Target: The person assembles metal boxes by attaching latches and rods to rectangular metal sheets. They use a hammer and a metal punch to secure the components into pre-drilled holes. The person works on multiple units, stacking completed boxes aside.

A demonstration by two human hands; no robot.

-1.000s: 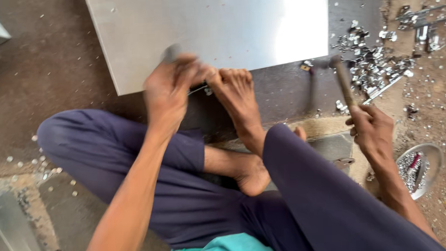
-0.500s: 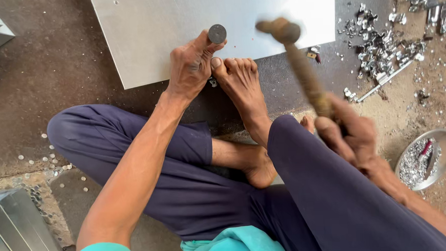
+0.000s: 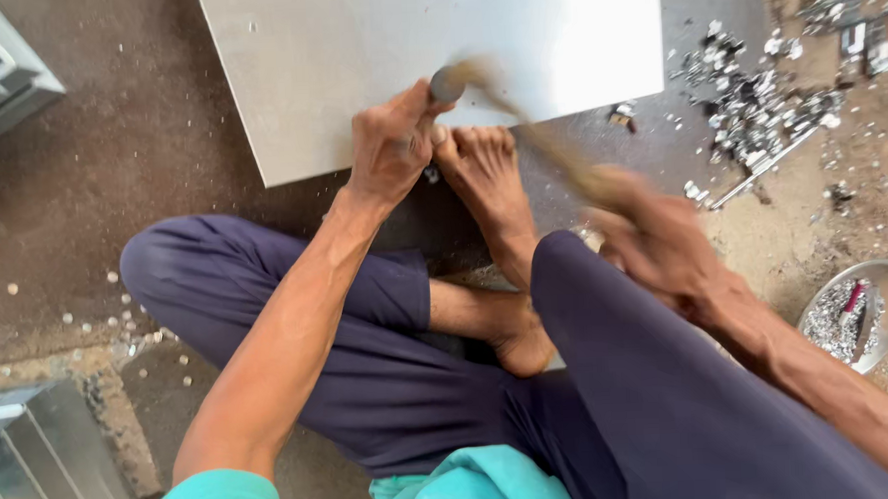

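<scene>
Viewpoint: looking straight down from the person's head at their lap, legs and a workshop floor.
Floor: rough, dark brown ground, dusty, sprinkled with small pale metal bits on the left side.
Metal sheet (image 3: pixel 356 54): a large, flat, grey sheet lying on the floor at the top of the view, with a bright glare patch towards its right end.
Punch (image 3: pixel 444 84): a short dark metal tool with a rounded head, standing upright at the sheet's near edge.
Left hand (image 3: pixel 391 142): fingers wrapped tight around the punch, resting on the sheet's near edge.
Bare foot (image 3: pixel 482 168): toes pressed against the sheet's edge, just beside the left hand and touching it.
Hammer (image 3: pixel 518 126): wooden-handled, heavily blurred, its head end at the top of the punch.
Right hand (image 3: pixel 653 235): blurred, closed around the lower end of the hammer handle, well apart from the left hand.
Scrap pile (image 3: pixel 757 96): shiny metal offcuts scattered on the floor to the upper right.
Bowl (image 3: pixel 885 285): a round metal dish at the right edge, holding small metal pieces.
Folded metal pieces (image 3: pixel 35 477): grey ridged sheet work at the lower left corner; another grey metal piece sits at the upper left.
Clothing: dark navy trousers, legs crossed; teal shirt at the bottom.
</scene>
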